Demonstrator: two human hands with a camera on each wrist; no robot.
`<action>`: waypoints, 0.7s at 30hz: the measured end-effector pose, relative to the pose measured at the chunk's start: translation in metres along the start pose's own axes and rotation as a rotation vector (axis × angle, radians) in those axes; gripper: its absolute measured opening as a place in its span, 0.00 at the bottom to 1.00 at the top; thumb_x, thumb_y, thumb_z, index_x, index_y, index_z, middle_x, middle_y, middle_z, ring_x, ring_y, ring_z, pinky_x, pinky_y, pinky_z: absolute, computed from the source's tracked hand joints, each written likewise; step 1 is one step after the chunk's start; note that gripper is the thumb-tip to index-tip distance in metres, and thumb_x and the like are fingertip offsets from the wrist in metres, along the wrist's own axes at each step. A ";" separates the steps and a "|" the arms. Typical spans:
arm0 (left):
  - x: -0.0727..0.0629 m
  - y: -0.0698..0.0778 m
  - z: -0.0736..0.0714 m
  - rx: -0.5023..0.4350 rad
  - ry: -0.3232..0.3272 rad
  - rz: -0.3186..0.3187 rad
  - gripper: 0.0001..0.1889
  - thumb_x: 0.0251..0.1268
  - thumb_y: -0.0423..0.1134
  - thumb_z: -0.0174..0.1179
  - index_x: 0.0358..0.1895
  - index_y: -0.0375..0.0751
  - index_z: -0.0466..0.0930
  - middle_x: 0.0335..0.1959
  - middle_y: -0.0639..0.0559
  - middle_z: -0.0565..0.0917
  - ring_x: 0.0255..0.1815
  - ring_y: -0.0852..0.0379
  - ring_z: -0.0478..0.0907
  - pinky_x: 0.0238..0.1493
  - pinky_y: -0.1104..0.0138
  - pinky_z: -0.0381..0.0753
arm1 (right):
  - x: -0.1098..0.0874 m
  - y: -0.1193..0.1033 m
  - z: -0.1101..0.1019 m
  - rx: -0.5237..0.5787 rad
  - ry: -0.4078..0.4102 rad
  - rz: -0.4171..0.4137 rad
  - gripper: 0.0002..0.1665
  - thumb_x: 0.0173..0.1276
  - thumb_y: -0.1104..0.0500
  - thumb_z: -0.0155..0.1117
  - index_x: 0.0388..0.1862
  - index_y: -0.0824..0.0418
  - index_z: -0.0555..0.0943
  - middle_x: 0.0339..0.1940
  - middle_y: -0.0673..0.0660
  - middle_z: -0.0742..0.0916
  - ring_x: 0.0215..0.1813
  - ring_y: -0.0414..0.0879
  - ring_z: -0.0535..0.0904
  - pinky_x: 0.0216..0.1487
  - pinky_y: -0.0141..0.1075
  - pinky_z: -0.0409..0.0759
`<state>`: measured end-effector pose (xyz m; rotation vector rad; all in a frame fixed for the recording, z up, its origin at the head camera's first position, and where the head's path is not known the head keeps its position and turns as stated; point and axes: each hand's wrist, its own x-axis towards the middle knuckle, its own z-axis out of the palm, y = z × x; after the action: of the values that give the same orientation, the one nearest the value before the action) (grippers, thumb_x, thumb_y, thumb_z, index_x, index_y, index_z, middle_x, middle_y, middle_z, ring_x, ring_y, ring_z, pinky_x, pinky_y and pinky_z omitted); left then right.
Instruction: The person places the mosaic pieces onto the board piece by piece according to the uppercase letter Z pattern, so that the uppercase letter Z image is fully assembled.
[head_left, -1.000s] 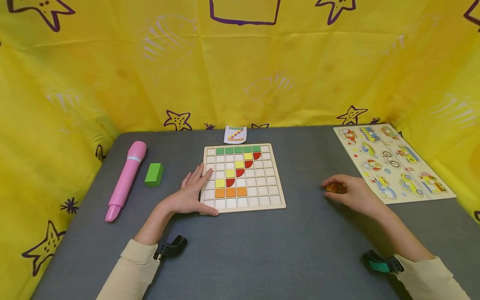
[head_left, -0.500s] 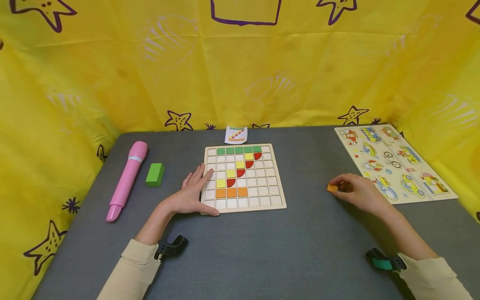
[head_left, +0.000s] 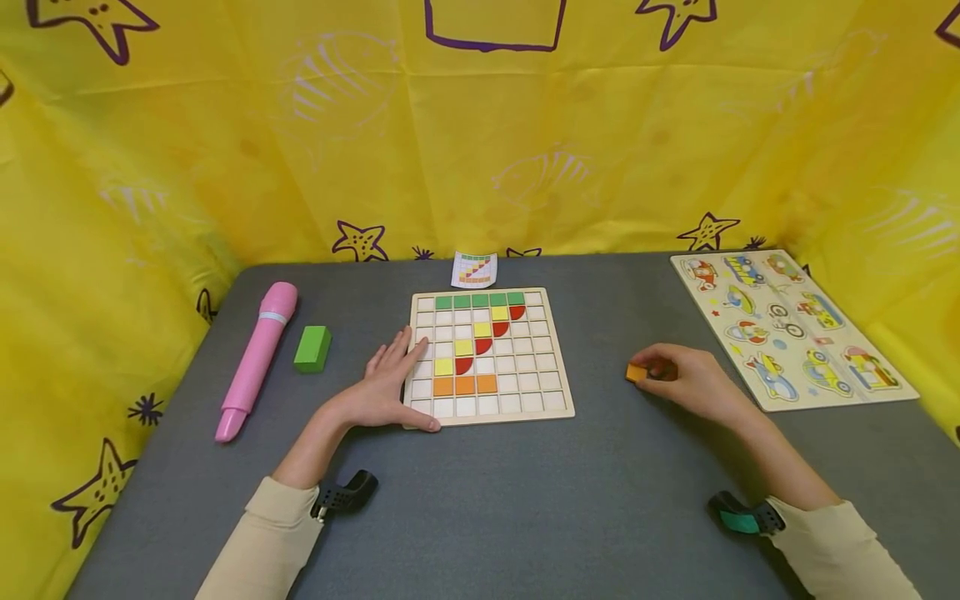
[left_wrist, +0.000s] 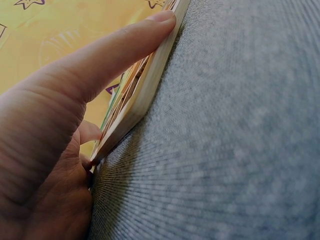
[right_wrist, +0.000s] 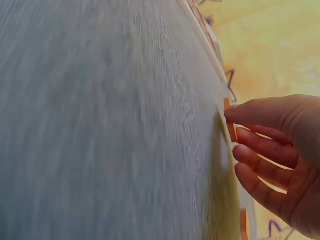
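Note:
Between thumb and fingertips my right hand point(head_left: 693, 379) pinches a small orange square tile point(head_left: 636, 373), right of the grid board. The right wrist view shows this orange tile point(right_wrist: 230, 120) on edge, just off the table. My left hand point(head_left: 382, 385) rests with spread, straight fingers on the left side of the wooden grid board point(head_left: 510, 418); its thumb point(left_wrist: 125, 47) lies along the front rim. On the board are a row of green tiles point(head_left: 478, 300), a diagonal of yellow squares point(head_left: 464, 347) and red quarter-rounds point(head_left: 483, 345), and three orange tiles point(head_left: 465, 385).
A small pattern card point(head_left: 475, 271) lies behind the board. At left are a pink toy microphone point(head_left: 257, 362) and a green block point(head_left: 312, 348). A picture puzzle board point(head_left: 795, 329) lies at right. Another orange piece point(right_wrist: 244, 225) shows low in the right wrist view. Yellow cloth point(head_left: 480, 142) surrounds the table.
My right hand first had the orange tile mostly hidden under its fingers; now it shows at the fingertips. The hand has shifted left towards the board. My left hand stays put.

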<state>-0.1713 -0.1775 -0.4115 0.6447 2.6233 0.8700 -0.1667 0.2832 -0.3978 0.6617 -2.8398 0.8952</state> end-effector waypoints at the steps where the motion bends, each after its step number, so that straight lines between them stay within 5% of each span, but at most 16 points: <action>1: 0.000 0.000 0.000 0.002 0.001 0.001 0.67 0.41 0.62 0.75 0.79 0.38 0.39 0.79 0.39 0.30 0.78 0.44 0.26 0.71 0.46 0.28 | 0.002 -0.003 0.002 0.011 -0.011 0.002 0.11 0.60 0.59 0.74 0.42 0.56 0.86 0.35 0.47 0.86 0.36 0.43 0.79 0.36 0.33 0.76; 21: 0.000 0.000 0.000 -0.006 -0.004 0.000 0.67 0.42 0.61 0.75 0.79 0.38 0.39 0.79 0.39 0.30 0.78 0.44 0.26 0.71 0.46 0.28 | 0.045 -0.057 0.040 0.185 -0.154 -0.089 0.15 0.56 0.64 0.75 0.44 0.58 0.85 0.37 0.48 0.85 0.38 0.44 0.79 0.39 0.36 0.80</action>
<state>-0.1711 -0.1775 -0.4108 0.6441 2.6163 0.8761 -0.1810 0.2025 -0.3913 0.9074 -2.8545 1.1485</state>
